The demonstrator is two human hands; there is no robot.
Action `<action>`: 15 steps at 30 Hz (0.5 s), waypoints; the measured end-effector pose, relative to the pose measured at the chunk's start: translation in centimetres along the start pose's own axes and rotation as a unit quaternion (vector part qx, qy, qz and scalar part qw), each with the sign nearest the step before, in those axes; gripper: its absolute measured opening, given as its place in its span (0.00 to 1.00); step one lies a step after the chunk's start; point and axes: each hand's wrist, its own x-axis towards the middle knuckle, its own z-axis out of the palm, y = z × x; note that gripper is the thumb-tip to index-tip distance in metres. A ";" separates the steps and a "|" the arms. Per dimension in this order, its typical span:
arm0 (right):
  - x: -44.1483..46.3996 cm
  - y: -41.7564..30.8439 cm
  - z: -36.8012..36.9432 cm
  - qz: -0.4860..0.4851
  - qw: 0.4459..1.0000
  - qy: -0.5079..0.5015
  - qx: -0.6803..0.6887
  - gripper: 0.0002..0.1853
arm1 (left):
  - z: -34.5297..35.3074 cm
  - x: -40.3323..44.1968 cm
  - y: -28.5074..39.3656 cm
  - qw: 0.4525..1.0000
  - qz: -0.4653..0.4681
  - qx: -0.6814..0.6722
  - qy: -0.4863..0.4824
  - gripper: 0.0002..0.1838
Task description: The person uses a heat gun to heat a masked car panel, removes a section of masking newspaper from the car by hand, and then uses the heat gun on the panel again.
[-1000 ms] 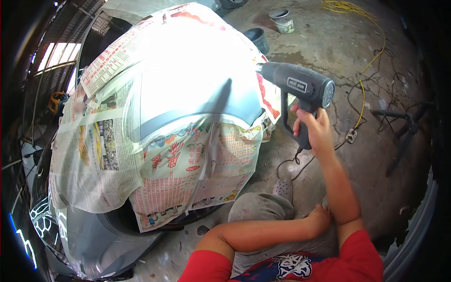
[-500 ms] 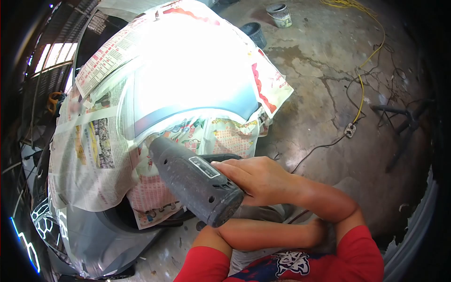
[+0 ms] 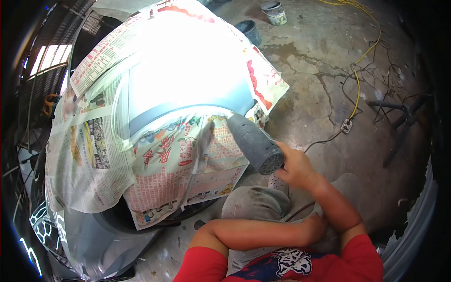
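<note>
My right hand (image 3: 300, 165) grips a dark grey heat gun (image 3: 256, 145) by its handle. The gun's nozzle points at the curved lower edge of a blue-grey vehicle panel (image 3: 176, 105), whose middle is washed out by glare. Newspaper sheets (image 3: 159, 160) cover the area below the panel. More newspaper (image 3: 87, 145), taped on, lies to its left. My left forearm crosses in front of my body. My left hand (image 3: 312, 229) is curled near my right elbow and a thin brown cord; what it holds, if anything, is hidden.
Two buckets, one black (image 3: 249, 32) and one paint-stained (image 3: 274, 13), stand on the cracked concrete floor (image 3: 305, 94). A yellow cable (image 3: 358, 91) runs to a socket box (image 3: 346, 126). A dark metal stand (image 3: 406, 113) is at the right. Grey bodywork (image 3: 108, 244) lies at lower left.
My right hand has moved the heat gun up and to the right along the panel's lower edge, uncovering more newspaper. My left hand stays near my right elbow.
</note>
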 end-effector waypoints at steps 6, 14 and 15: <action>0.3 5.3 -0.1 0.010 0.997 0.079 0.002 0.28 | -0.3 0.9 -0.2 0.994 -0.022 -0.031 -0.100 0.12; 2.3 4.5 -1.9 0.043 0.986 0.115 0.117 0.21 | -0.9 1.4 -2.2 0.995 -0.003 -0.049 -0.089 0.09; 2.6 3.8 -2.3 0.046 0.982 0.087 0.161 0.20 | -0.5 1.7 -2.4 0.996 -0.004 -0.039 -0.079 0.08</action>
